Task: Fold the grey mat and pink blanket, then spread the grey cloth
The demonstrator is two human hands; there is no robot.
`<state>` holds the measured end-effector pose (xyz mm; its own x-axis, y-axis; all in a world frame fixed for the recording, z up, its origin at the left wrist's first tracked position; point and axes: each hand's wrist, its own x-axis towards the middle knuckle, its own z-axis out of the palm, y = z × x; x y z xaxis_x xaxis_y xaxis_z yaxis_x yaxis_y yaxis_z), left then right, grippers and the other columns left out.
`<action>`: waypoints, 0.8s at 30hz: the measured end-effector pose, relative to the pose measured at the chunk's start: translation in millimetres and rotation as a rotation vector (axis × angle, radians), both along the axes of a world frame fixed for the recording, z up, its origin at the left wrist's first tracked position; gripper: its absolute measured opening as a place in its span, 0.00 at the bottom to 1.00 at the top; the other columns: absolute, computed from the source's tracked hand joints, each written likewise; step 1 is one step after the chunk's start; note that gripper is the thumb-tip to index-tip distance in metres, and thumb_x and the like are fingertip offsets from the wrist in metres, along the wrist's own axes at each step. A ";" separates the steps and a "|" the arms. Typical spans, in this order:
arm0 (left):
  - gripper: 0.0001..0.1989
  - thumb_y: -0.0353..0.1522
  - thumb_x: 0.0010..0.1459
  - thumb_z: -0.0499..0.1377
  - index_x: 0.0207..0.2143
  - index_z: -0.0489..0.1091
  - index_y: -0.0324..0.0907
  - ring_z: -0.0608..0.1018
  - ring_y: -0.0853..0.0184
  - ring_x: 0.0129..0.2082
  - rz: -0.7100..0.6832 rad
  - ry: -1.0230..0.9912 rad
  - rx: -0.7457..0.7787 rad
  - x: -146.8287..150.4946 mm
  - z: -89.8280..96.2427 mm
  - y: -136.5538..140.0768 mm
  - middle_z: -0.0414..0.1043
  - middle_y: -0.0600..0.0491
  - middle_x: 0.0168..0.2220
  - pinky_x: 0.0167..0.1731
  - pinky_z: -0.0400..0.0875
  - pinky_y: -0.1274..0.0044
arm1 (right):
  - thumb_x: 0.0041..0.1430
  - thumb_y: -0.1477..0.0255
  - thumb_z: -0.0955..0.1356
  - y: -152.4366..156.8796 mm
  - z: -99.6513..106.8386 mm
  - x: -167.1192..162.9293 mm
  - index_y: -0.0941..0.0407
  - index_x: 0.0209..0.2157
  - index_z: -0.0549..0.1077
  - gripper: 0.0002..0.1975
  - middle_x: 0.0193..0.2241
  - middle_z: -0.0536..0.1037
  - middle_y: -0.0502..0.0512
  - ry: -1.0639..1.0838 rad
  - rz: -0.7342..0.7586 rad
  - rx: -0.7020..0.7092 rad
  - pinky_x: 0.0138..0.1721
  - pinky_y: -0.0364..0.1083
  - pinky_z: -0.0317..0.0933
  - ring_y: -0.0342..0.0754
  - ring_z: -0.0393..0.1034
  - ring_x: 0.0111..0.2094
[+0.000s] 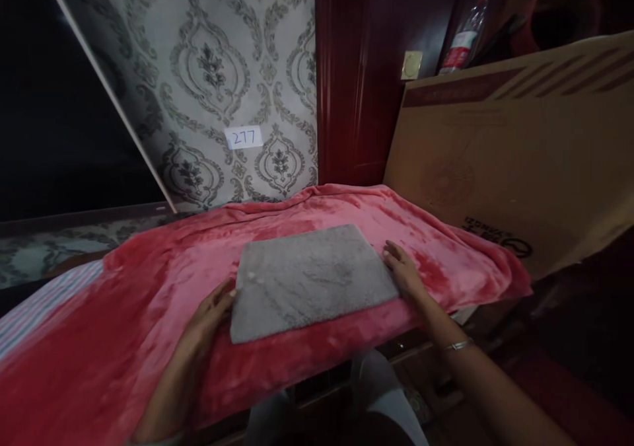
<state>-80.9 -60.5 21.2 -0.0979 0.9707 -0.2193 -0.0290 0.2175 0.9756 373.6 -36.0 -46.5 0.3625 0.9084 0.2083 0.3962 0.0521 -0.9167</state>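
- Left hand (pixel 211 315) and right hand (pixel 403 275): loosely open, fingers slightly bent at opposite side edges of the gray plush cloth (pixel 307 284), no grip visible.
- The cloth lies flat between them on the red plush blanket (pixel 163 300) (folded or single, I cannot tell); apparently it is being squared, and lifting an edge would call for fingertips underneath.
- Beyond: numbered card (pixel 244 137), cardboard box (pixel 495 142), plastic bottle (pixel 459 46); none blocks the hands.

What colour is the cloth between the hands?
The cloth is grey; the head view shows it.
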 end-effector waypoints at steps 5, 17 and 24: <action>0.34 0.29 0.53 0.67 0.62 0.65 0.40 0.84 0.61 0.40 -0.039 -0.196 -0.018 1.8 0.6 17.2 0.81 0.45 0.45 0.40 0.78 0.73 | 0.63 0.56 0.61 0.7 -6.3 7.2 0.55 0.70 0.53 0.37 0.63 0.68 0.65 0.358 0.134 -0.067 0.61 0.58 0.62 0.56 0.67 0.61; 0.08 0.28 0.59 0.61 0.41 0.77 0.36 0.84 0.62 0.30 0.041 -0.135 -0.142 24.2 11.7 40.4 0.82 0.45 0.33 0.31 0.77 0.76 | 0.48 0.56 0.72 31.6 17.8 0.0 0.55 0.35 0.78 0.18 0.37 0.82 0.54 0.340 0.205 -0.116 0.44 0.50 0.69 0.53 0.73 0.39; 0.06 0.31 0.58 0.63 0.33 0.76 0.36 0.80 0.63 0.22 0.009 -0.021 -0.158 23.1 4.4 55.0 0.79 0.47 0.25 0.25 0.75 0.76 | 0.47 0.57 0.72 43.7 6.7 5.0 0.58 0.40 0.78 0.22 0.37 0.82 0.57 0.360 0.226 -0.153 0.43 0.51 0.69 0.53 0.75 0.37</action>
